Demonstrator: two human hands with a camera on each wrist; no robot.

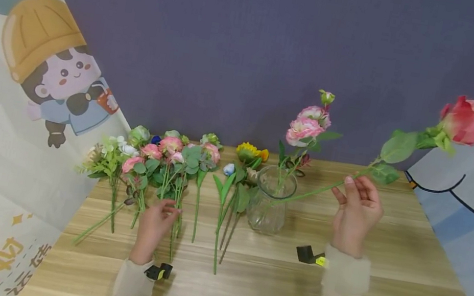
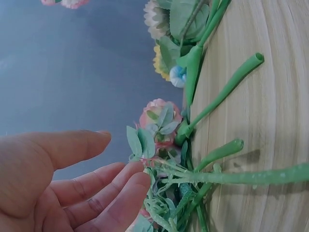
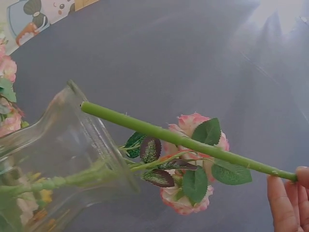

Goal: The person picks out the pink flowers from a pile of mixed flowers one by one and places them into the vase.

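My right hand (image 1: 356, 213) pinches the green stem (image 3: 188, 141) of a large red and pink rose (image 1: 471, 123), its bloom up at the right. The stem's lower end is by the rim of the glass vase (image 1: 266, 215); in the right wrist view it overlaps the mouth of the vase (image 3: 63, 140). Pink and white carnations (image 1: 307, 128) stand in the vase. My left hand (image 1: 155, 228) holds nothing, its fingers loosely bent near the stems of the pink flowers (image 1: 170, 145); in the left wrist view the hand (image 2: 82, 183) is beside them.
Left of the vase lie a yellow sunflower (image 1: 248, 151), a blue-white tulip (image 1: 229, 169) and several green and white flowers (image 1: 111, 159) on the wooden table (image 1: 251, 295). A dark wall (image 1: 251, 57) rises behind, with printed cloths at both sides.
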